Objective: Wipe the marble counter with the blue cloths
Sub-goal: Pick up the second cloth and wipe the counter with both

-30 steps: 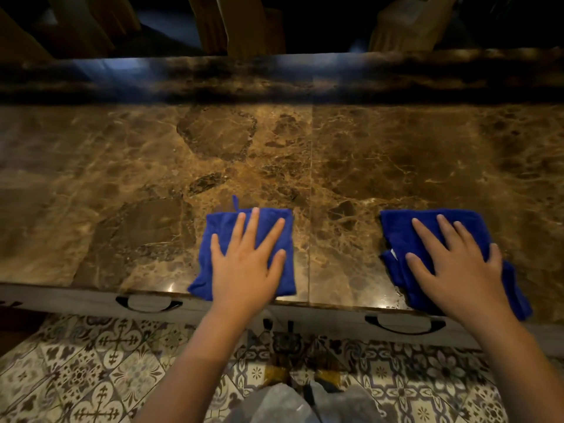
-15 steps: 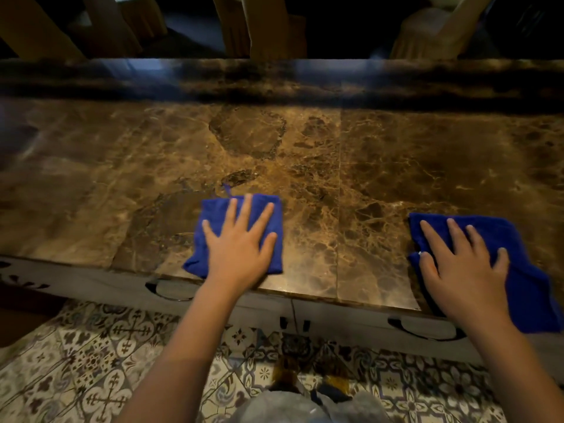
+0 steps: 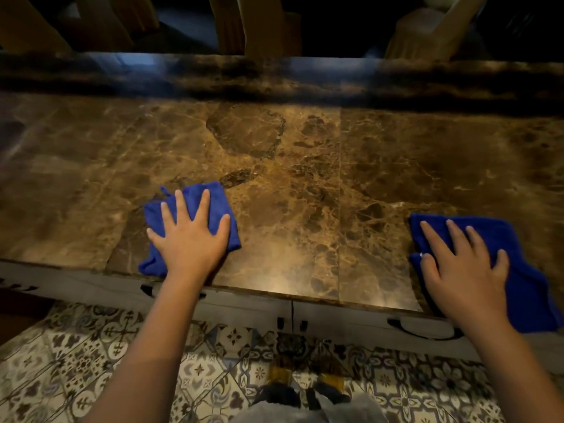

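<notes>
Both hands have slid apart over the last second. The left hand [image 3: 190,239] and its cloth have shifted left along the near strip of the desk [image 3: 290,184]; the right hand [image 3: 464,270] and its cloth have gone right, toward the frame edge. The gap of bare marble between them is now much wider than before. Reading: an outward sweep along the front edge, each hand covering its own half. The near strip between them looks swept; the middle and far parts of the desk look untouched so far, so the task seems early.

Left hand: flat, fingers spread, palm pressing down on the left blue cloth [image 3: 219,206]. No pinch. Right hand: likewise flat and splayed on the right blue cloth [image 3: 525,288].

Left cloth lies near the front edge, left of the slab seam [image 3: 339,209]. Roughly rectangular, long axis running from the near-left corner up to the far-right, tilted slightly clockwise; a small loop tag sticks out at its far-left corner. Its near corner overhangs or just reaches the desk edge.

Right cloth lies right of the seam, at the front edge. Long axis slants from far-left to near-right; its near-right end droops past the edge over the drawer front [image 3: 366,325].
</notes>
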A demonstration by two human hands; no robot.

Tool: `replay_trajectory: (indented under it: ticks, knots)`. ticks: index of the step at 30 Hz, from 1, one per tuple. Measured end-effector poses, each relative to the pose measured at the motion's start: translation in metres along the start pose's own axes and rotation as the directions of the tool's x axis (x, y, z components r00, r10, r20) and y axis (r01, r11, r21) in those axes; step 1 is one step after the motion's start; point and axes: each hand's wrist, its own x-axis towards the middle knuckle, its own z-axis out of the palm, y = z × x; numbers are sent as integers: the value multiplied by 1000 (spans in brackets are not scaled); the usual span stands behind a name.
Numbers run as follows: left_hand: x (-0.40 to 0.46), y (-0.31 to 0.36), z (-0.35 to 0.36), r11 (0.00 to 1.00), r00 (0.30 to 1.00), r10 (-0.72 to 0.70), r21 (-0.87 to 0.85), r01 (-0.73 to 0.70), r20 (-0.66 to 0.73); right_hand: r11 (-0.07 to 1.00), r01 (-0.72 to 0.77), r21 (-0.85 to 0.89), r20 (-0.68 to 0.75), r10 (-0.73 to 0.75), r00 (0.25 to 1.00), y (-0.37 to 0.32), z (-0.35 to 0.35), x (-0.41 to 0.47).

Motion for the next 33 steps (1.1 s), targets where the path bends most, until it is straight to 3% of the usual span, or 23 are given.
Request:
replay_trajectory:
  ticks: [4, 10, 14, 18, 24, 33]
  knots:
    - [-40, 23, 11, 990, 989, 141, 10, -140, -35, 1000, -2, 2, -3, 2, 1000, 2, 1, 0]
    - [-62, 77, 19, 940, 936, 340, -15, -340, 86, 1000, 10, 18, 0, -10, 1000, 3, 1, 1]
    - [-57, 84, 8, 880, 827, 474, -137, -454, 302, 999, 37, 37, 22, -38, 999, 8, 1, 1]
    - [-46, 64, -12, 782, 710, 540, 42, -622, 453, 988, 107, 109, 57, -113, 992, 21, -2, 4]
    - [-62, 69, -6, 699, 681, 677, 45, -714, 279, 974, 204, 96, -10, -204, 979, 35, 2, 1]
    - [-81, 137, 6, 516, 517, 855, 15, -856, 39, 974, 209, 87, -31, -208, 978, 37, 4, 2]
